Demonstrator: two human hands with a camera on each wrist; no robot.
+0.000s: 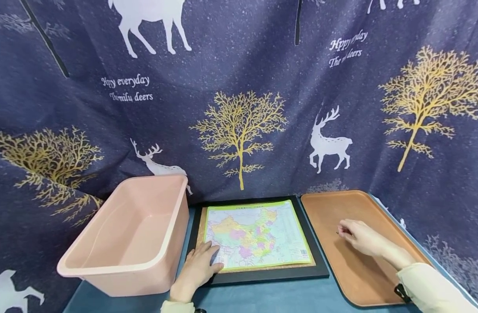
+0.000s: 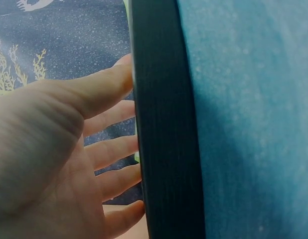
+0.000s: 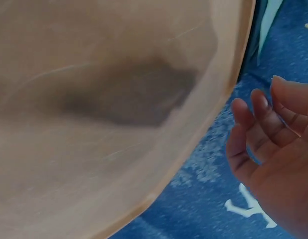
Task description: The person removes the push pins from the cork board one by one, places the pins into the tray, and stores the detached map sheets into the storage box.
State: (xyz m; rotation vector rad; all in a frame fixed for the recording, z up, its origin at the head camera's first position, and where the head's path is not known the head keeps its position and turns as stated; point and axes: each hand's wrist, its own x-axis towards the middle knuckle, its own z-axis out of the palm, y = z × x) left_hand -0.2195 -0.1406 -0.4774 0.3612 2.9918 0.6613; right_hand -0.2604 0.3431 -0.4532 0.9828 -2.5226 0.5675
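A map (image 1: 246, 234) with a green border lies on a cork board in a black frame (image 1: 270, 275). My left hand (image 1: 199, 266) rests over the lower left corner of the map and frame, fingers spread; its wrist view shows the thumb (image 2: 106, 84) and fingertips beside the black frame edge. Over the brown tray (image 1: 321, 213), my right hand (image 1: 362, 237) is raised with curled fingers. A small dark thing (image 1: 338, 232) shows at its fingertips, too small to identify. In the right wrist view, the curled fingers (image 3: 241, 144) hide whatever they pinch.
A deep pink tub (image 1: 170, 243) stands left of the frame, close to my left forearm. The brown tray lies right of the frame, its raised rim near the frame's edge. A dark blue cloth (image 1: 254, 65) with deer and trees hangs behind the blue table (image 1: 262, 295).
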